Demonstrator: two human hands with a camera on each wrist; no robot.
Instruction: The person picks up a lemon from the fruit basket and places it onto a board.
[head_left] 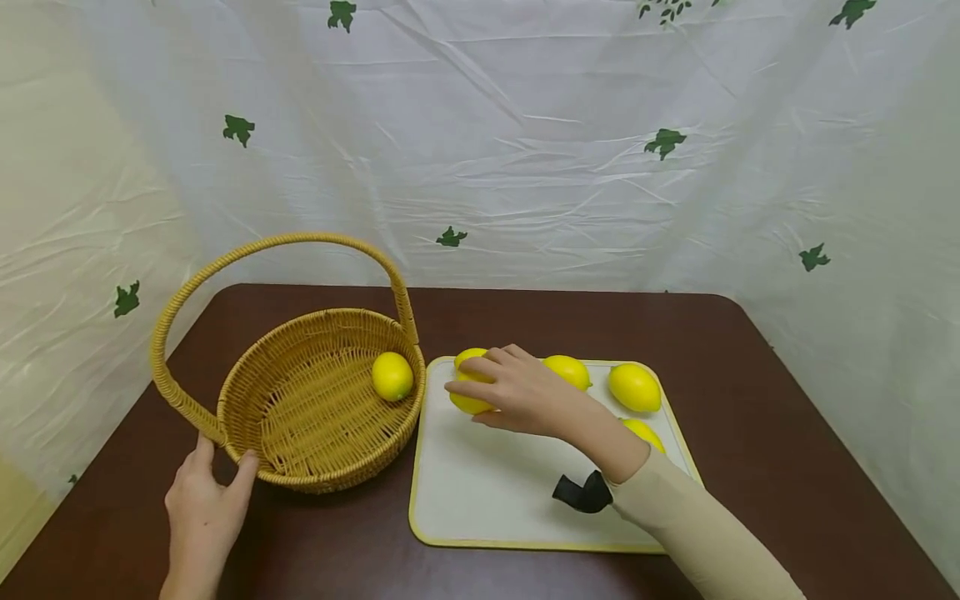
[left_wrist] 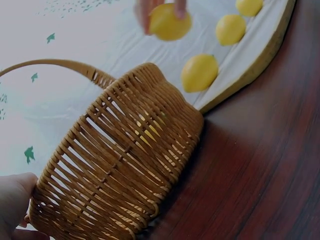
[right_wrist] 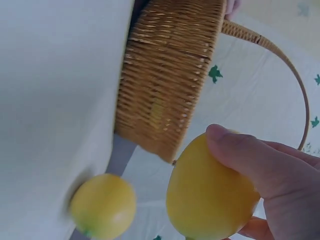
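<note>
My right hand [head_left: 517, 392] grips a lemon [right_wrist: 210, 192] between thumb and fingers, raised over the left part of a white board with a yellow edge [head_left: 487, 508]. Just beyond it another lemon [head_left: 468, 357] lies at the board's far left corner. To the left stands a round wicker basket [head_left: 322, 475] with a tall arched handle. One lemon [head_left: 392, 377] rests inside it, on the right side. My left hand [head_left: 202, 504] holds the basket's near left rim by the foot of the handle, thumb at the rim; its other fingers are partly hidden.
Other lemons lie on the right of the board, one [head_left: 567, 372] at the far edge, one [head_left: 634, 387] near the far right corner, and one [head_left: 643, 433] partly behind my right forearm. A black strap [head_left: 583, 492] shows beside the sleeve. A white leaf-patterned curtain [head_left: 525, 167] surrounds the dark table [head_left: 780, 467].
</note>
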